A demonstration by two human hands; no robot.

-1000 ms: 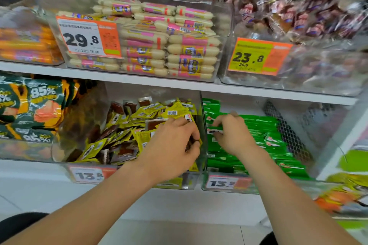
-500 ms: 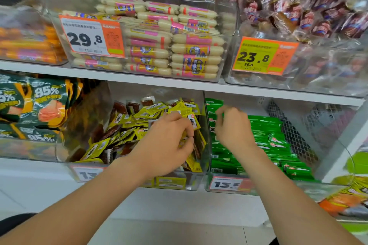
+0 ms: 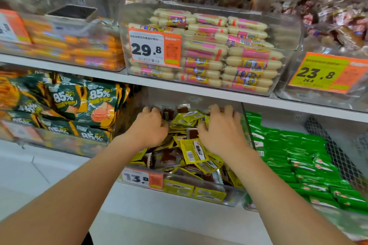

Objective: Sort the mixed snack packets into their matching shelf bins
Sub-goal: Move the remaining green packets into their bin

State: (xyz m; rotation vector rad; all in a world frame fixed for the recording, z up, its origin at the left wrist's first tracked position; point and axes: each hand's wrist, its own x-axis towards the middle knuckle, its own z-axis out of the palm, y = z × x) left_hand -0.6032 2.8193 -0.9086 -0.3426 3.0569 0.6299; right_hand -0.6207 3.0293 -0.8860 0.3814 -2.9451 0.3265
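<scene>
The clear bin on the lower shelf holds a loose pile of yellow packets with brown snack pieces. Both my hands are inside it, on top of the pile towards the back. My left hand lies on the left side with its fingers bent down into the packets, their tips hidden. My right hand rests on the right side of the pile with spread fingers, close to the bin's clear right wall. The bin beside it on the right is full of green packets.
A 13.8 price tag hangs on the yellow bin's front. Dark green 85% packs fill the bin at left. The upper shelf carries bins of pink-and-cream sausages and orange sausages. A wire mesh stands behind the green packets.
My right hand has moved left out of the green bin into the yellow bin. My left hand has shifted to the left side of the pile. The view has swung right and closer.
</scene>
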